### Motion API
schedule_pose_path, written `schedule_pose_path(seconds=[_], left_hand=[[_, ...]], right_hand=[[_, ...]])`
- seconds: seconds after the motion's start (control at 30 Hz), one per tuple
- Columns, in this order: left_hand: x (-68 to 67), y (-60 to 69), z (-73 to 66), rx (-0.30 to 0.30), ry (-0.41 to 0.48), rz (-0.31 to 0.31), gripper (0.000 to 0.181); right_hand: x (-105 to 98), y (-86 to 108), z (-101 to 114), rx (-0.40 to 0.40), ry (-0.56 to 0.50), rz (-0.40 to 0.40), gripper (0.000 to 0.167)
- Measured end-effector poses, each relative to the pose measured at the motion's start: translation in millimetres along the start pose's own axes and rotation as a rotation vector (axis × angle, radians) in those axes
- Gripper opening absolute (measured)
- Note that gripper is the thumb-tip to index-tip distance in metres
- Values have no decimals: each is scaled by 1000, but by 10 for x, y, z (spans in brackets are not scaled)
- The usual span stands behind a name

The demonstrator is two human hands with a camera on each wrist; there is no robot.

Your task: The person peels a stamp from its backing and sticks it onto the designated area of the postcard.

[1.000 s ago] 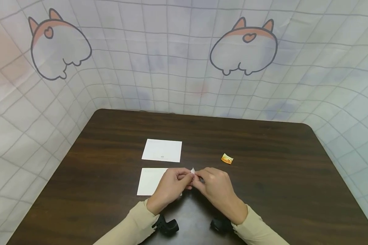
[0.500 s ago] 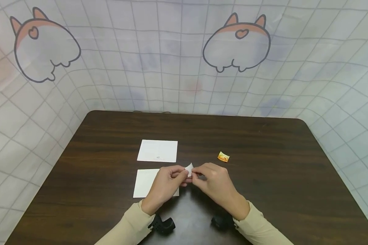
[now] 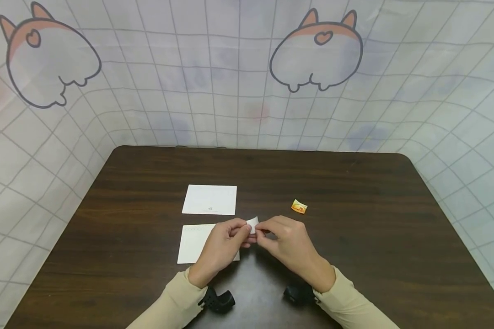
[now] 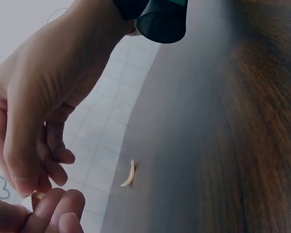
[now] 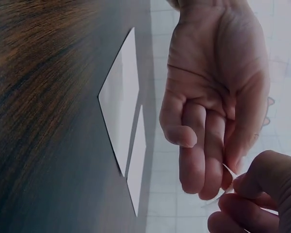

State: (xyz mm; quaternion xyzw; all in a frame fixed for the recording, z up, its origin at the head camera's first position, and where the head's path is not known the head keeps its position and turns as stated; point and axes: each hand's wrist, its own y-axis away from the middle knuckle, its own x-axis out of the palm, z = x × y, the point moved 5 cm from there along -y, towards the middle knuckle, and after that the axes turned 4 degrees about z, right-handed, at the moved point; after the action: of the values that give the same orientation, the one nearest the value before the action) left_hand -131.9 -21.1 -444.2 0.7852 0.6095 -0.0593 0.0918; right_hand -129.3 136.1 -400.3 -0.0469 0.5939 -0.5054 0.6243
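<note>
A small white slip of paper (image 3: 252, 223), slightly curled, is held between both hands over the near card's right end. My left hand (image 3: 221, 243) pinches its left side between thumb and fingers. On its right edge, the thumb and forefinger of my right hand (image 3: 291, 242) pinch it. Only a sliver of the slip shows in the right wrist view. Beneath the left hand lies the near white card (image 3: 194, 242), partly covered. The far white card (image 3: 210, 199) lies behind it, with a tiny grey mark near its lower edge.
A small yellow-and-orange printed piece (image 3: 299, 206) lies on the dark wooden table (image 3: 366, 219) beyond the right hand. From the side, in the left wrist view, this piece (image 4: 129, 174) looks curled. A gridded cloth (image 3: 247, 68) hangs behind the table.
More of the white slip shows between the fingers than a second ago. The hands keep their pinch almost in place. The head view has shifted slightly.
</note>
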Motion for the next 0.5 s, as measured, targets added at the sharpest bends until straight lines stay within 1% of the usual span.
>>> schedule_pose_path(seconds=[0.2,0.37,0.43,0.5], left_hand=[[22,22,-32,59,-72,-3,20],[34,48,-34,73,-98,-20,20],[41,50,-25,76,-106,-23,19],[47,55,-27,82,-112,-25,19]], right_hand=[[18,0,14,28,27,31,10],[52,15,18,39,47,49,9],[66,23,21,30,61,49,9],[80,28,29,11,100,51,9]])
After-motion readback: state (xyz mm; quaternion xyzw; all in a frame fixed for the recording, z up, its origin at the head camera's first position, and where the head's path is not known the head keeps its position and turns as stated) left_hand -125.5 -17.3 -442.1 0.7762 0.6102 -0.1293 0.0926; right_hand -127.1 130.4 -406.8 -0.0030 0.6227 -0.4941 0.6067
